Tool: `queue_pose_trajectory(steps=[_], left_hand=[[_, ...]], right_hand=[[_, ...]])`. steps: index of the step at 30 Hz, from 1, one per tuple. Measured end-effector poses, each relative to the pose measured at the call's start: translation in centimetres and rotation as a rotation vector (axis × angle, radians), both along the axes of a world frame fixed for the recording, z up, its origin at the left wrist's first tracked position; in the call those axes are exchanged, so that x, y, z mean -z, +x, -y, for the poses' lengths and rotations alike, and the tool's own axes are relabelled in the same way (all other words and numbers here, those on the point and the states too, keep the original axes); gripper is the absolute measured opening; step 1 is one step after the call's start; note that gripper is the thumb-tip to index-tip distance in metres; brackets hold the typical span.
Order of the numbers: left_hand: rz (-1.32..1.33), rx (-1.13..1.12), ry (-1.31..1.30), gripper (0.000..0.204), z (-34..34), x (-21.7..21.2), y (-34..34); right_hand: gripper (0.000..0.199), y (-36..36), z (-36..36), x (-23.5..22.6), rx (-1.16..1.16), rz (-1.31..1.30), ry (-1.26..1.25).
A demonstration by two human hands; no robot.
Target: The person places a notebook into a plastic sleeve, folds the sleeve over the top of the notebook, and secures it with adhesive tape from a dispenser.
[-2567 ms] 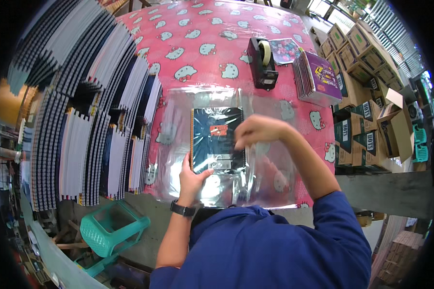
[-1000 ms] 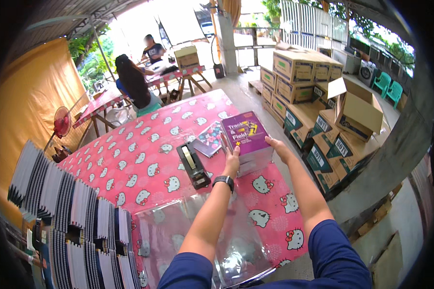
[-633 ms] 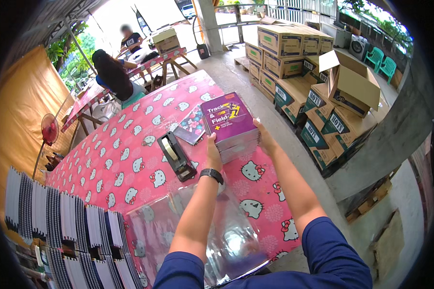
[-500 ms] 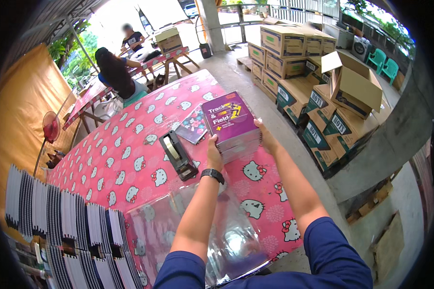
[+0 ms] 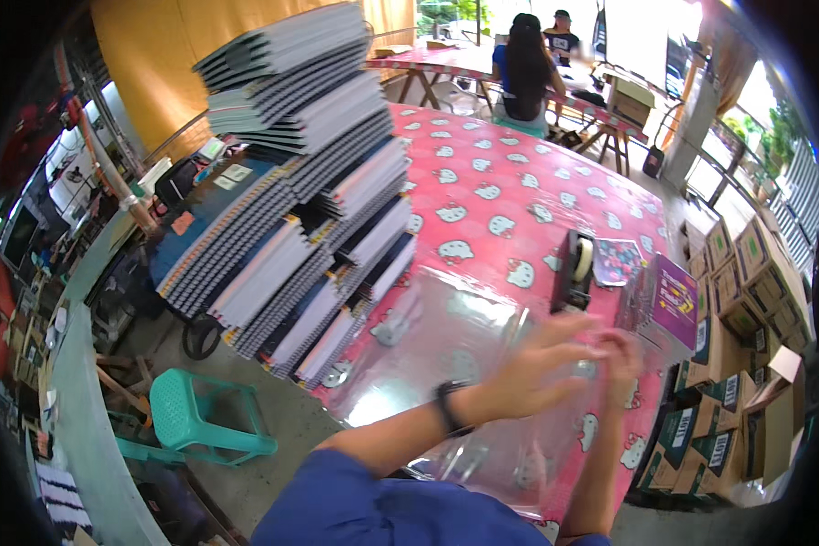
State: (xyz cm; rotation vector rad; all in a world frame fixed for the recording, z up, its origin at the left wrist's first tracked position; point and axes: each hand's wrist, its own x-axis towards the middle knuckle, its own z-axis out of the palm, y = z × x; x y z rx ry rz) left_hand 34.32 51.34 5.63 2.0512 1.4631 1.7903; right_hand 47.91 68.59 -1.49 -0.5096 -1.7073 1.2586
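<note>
My left hand (image 5: 546,364), with a black watch at its wrist, hovers over clear plastic sheets or bags (image 5: 446,337) lying on the table; its blurred fingers are stretched out and hold nothing I can see. Close beside its fingertips is my right hand (image 5: 617,357), smeared by motion, so its grip is unclear. Just beyond the right hand, a stack of spiral-bound notebooks (image 5: 672,300) with a purple cover on top stands on the table. Left of that stack are a floral-covered notebook (image 5: 617,261) and a black tape dispenser (image 5: 573,273).
Tall piles of spiral-bound notebooks (image 5: 328,182) rise at the left of the pink patterned table (image 5: 482,218). A green stool (image 5: 200,414) stands on the floor at lower left. Cardboard boxes (image 5: 701,437) are stacked at right. Two people (image 5: 526,73) are at a far table.
Both hands have let go of the purple-topped notebook stack, which now stands on the table. They have come back together over the clear plastic. My view has turned left, showing more notebook piles.
</note>
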Motion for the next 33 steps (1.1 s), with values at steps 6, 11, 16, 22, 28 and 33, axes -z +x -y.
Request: queue_pose_trajectory(steps=[6,11,16,22,28,33], left_hand=[[0.218,-1.457,0.616,0.037,27.0,-7.2,-12.1],[0.541,-1.283,0.362,0.045,35.8,-10.5,-20.1],[0.546,-0.698,0.012,0.069,31.2,-21.5,-29.9],[0.739,-0.810,-0.528,0.095,24.5,-28.4,-39.8],[0.677,-0.789,-0.189,0.037,20.4,-28.4,-41.9],[0.556,-0.885,0.107,0.096,18.3,-30.5,-33.4]], right_hand=[[0.027,-16.2,17.3,-5.9,-0.656,0.045,0.048],[0.033,-24.2,20.9,-12.6,-0.748,-0.150,-0.135],[0.051,-30.0,16.1,-21.1,-0.664,-0.491,-0.397],[0.079,-36.6,17.5,-30.4,-0.693,-0.183,-0.586],[0.054,-37.3,17.5,-32.8,-0.687,-0.143,-0.503],[0.042,-33.1,16.9,-30.9,-0.872,-0.294,-0.776]])
